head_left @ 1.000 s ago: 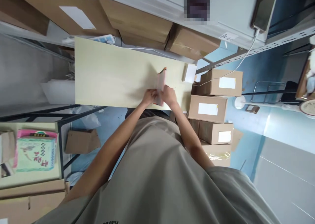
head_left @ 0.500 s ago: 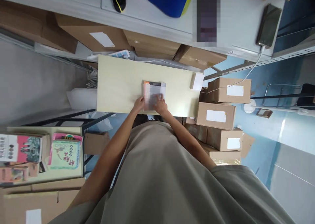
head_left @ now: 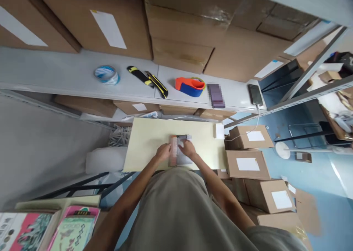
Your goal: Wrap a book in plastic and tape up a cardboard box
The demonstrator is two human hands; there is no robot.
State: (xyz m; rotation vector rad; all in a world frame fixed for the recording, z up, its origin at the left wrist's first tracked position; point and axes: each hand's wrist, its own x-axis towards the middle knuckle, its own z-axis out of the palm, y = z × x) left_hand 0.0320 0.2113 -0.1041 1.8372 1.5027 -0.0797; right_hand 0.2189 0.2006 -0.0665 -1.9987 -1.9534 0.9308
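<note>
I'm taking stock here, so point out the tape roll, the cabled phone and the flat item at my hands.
Tape roll (head_left: pixel 112 80): head view, outer side wall.
Cabled phone (head_left: pixel 255 94): head view, middle of dark face.
Flat item (head_left: pixel 182 156): head view, greyish top face.

Right hand (head_left: pixel 188 148) partly hides flat orange-and-grey rectangular booklet (head_left: pixel 182 159), print too small. Pink-and-white rectangular book (head_left: pixel 23 229) cut off lower left. Dark purple rectangular object (head_left: pixel 216 95) pixelated.

The booklet (head_left: pixel 180 156) looks papery, on a smooth, matt bench (head_left: pixel 146 142). From it, toward 12 o'clock, the orange-and-blue holder (head_left: pixel 190 89) is smooth plastic; toward 2, the phone (head_left: pixel 255 94) looks glossy; toward 3, the carton (head_left: pixel 234 172) is matt cardboard; toward 6, the shirt (head_left: pixel 178 210) is matt cloth.
</note>
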